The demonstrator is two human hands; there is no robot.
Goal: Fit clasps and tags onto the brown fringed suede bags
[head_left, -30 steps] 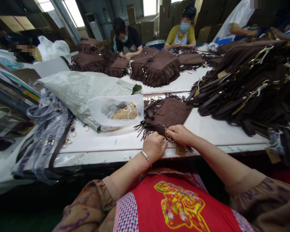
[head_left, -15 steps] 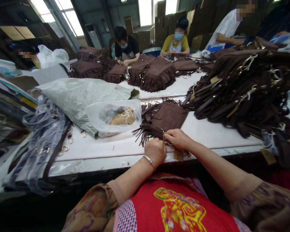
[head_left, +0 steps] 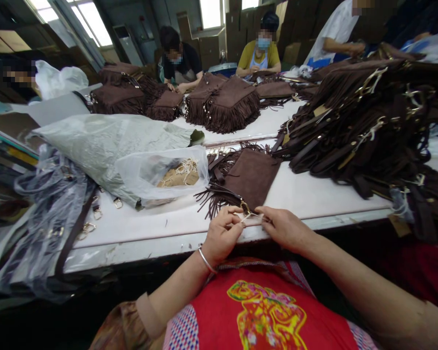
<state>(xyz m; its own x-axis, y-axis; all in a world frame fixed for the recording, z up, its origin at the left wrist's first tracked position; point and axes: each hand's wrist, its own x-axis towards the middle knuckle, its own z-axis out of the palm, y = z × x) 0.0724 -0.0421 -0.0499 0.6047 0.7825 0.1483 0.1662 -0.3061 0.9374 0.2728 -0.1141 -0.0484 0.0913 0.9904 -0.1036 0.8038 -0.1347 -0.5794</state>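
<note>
A dark brown fringed suede bag (head_left: 253, 175) lies on the table's near side, its fringe spread to the left. At its near corner is a gold-coloured metal clasp (head_left: 245, 207). A thin white string (head_left: 254, 214) runs by the clasp, stretched between my two hands. My left hand (head_left: 221, 236), with a silver bangle on its wrist, pinches one side of the string just below the clasp. My right hand (head_left: 286, 229) pinches the other side, to the right of the clasp. The fingertips of both hands are close together over the table's edge.
Left of the bag lies a clear plastic bag (head_left: 131, 167) with brown tags on white strings (head_left: 180, 174). Plastic-wrapped straps (head_left: 53, 204) hang over the table (head_left: 131, 231) at left. A high pile of fringed bags (head_left: 350, 116) stands at right. Several people work across the table.
My hands have drawn apart, and the white string now shows stretched between them. The brown tag that hung below my right hand no longer shows. The view has shifted slightly.
</note>
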